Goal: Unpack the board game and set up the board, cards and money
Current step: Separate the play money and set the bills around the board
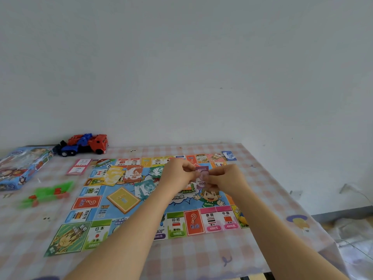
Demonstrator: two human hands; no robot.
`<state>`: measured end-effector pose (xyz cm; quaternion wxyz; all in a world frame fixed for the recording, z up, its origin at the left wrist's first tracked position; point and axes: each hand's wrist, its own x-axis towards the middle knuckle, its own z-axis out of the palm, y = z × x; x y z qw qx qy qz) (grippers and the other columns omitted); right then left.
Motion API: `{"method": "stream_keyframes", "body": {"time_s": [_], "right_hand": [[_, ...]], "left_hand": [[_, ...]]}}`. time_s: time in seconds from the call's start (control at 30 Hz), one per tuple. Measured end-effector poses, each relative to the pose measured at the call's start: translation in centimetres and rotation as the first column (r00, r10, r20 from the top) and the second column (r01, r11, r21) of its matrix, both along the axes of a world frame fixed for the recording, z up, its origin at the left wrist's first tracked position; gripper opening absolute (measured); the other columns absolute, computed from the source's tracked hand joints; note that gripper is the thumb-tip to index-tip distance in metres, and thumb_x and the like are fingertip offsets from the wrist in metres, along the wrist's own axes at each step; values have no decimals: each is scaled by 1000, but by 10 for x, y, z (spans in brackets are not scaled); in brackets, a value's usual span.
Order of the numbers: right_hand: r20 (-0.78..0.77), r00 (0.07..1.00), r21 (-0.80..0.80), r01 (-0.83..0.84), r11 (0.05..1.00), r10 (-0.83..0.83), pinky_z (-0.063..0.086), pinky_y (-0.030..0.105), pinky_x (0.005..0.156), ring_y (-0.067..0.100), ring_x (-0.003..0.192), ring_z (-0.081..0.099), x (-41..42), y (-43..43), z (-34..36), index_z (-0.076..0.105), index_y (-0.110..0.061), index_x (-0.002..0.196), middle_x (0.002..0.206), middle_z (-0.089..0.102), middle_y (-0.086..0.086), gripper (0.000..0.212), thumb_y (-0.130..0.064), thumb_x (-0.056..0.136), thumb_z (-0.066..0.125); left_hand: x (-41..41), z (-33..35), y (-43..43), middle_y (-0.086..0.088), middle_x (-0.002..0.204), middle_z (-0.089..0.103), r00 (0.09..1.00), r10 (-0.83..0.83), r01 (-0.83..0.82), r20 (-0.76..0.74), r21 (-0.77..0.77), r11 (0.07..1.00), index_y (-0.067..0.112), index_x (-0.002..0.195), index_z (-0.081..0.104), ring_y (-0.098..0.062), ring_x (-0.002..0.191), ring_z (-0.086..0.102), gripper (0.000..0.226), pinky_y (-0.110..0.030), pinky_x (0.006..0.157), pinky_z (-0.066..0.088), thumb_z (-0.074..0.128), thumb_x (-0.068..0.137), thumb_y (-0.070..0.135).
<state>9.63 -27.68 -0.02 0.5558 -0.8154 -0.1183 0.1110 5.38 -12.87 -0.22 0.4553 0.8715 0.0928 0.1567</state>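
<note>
we pinch the purple notes point(202, 177) between our left hand point(178, 174) and right hand point(226, 178), fingers clamped on them, above the board point(129, 201).

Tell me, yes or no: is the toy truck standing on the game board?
No. The toy truck stands on the checked tablecloth, beyond the far left corner of the game board.
</note>
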Motion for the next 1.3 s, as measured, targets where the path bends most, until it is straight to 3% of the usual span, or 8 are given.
{"method": "stream_keyframes", "body": {"time_s": [0.1, 0.23, 0.53, 0.7, 0.87, 1.0, 1.17, 1.3], "right_hand": [[28, 997, 31, 65, 997, -66, 60, 35, 65, 17, 58, 66, 1, -3, 3, 75, -9, 83, 70, 72, 11, 7, -13, 78, 77], [100, 987, 7, 122, 993, -122, 47, 18, 47, 9, 55, 63, 1, -7, 6, 74, -15, 78, 70, 72, 5, 3, -16, 81, 74], [85, 967, 34, 237, 971, -239, 41, 16, 45, 4, 48, 57, 21, -28, 10, 74, -16, 79, 67, 70, 0, 2, -18, 80, 75], [76, 927, 3, 367, 930, -366, 53, 28, 56, 10, 57, 61, 51, -52, 12, 72, -20, 73, 66, 70, 0, 8, -18, 81, 74], [92, 901, -120, 433, 893, -424, 59, 40, 74, 15, 68, 68, 83, -67, 6, 68, -27, 62, 67, 71, -2, 19, -19, 77, 75], [83, 907, -243, 419, 875, -412, 57, 35, 72, 20, 77, 68, 98, -66, 0, 70, -25, 64, 74, 72, 1, 14, -17, 75, 73], [85, 912, -333, 405, 852, -401, 55, 29, 64, 20, 74, 68, 107, -60, -7, 74, -21, 74, 77, 71, 0, 7, -17, 73, 69], [122, 907, -363, 420, 832, -404, 49, 25, 59, 20, 74, 66, 112, -56, -7, 73, -21, 75, 78, 70, 0, 7, -16, 74, 68]], "left_hand": [[1, 3, 0, -8, 76, 73, 1000, 29, -31, -11, -153, 988, 16, 82, 66, -22, 71, 71, 12, -36, 70, 60, 78, 77, 17], [6, 6, -4, -9, 75, 72, 999, 53, -55, -14, -243, 968, 15, 78, 64, -20, 67, 70, 15, -35, 71, 60, 79, 75, 14], [33, 8, -29, -7, 76, 72, 997, 75, -65, 35, -223, 973, 14, 78, 66, -15, 65, 69, 14, -32, 69, 59, 80, 74, 16], [56, 7, -43, 4, 82, 67, 993, 70, -69, 100, -14, 998, 16, 91, 70, -9, 74, 63, 11, -17, 66, 49, 73, 82, 20], [78, 6, -55, 0, 99, 71, 995, -15, 0, 99, 143, 990, 14, 102, 71, -8, 84, 62, 17, -23, 80, 50, 68, 86, 19], [92, 2, -59, 3, 110, 70, 997, -56, 40, 48, 287, 957, 19, 108, 70, -9, 95, 62, 20, -21, 79, 44, 63, 89, 20], [101, -6, -60, 2, 127, 62, 993, -110, 116, -38, 423, 899, 21, 119, 65, -15, 116, 55, 29, -30, 92, 43, 56, 92, 22], [107, -12, -60, 0, 129, 60, 986, -150, 164, -67, 483, 860, 23, 121, 64, -16, 117, 54, 31, -33, 95, 45, 51, 93, 22]]}}
